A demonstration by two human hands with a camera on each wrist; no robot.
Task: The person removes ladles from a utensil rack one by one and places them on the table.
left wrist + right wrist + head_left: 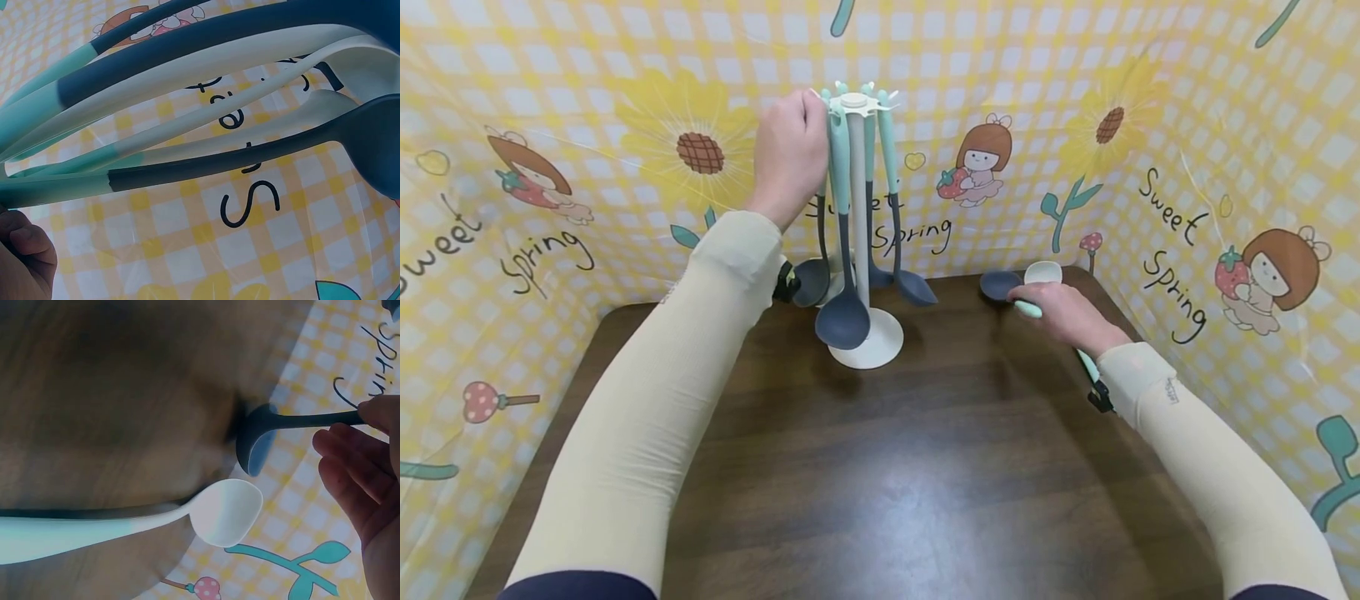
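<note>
At the top of a white utensil stand (860,212), my left hand (792,154) curls its fingers at the mint handle of a dark ladle (812,282). In the left wrist view the fingers (28,240) sit at that handle's upper end, partly cut off by the frame edge. My right hand (1060,312) pinches a small dark ladle (255,439) by its stem, its mint handle end (1028,308) poking out toward the stand. Beside it, a white spoon (226,512) with a pale mint handle lies on the table, passing under my right wrist in the head view.
Several mint-handled utensils hang round the stand, among them a large dark ladle (843,321) at the front and a pointed dark turner (916,287) on the right. The stand's round base (887,337) rests on the brown table (880,467). Yellow checked cloth (917,50) surrounds the table's back and sides.
</note>
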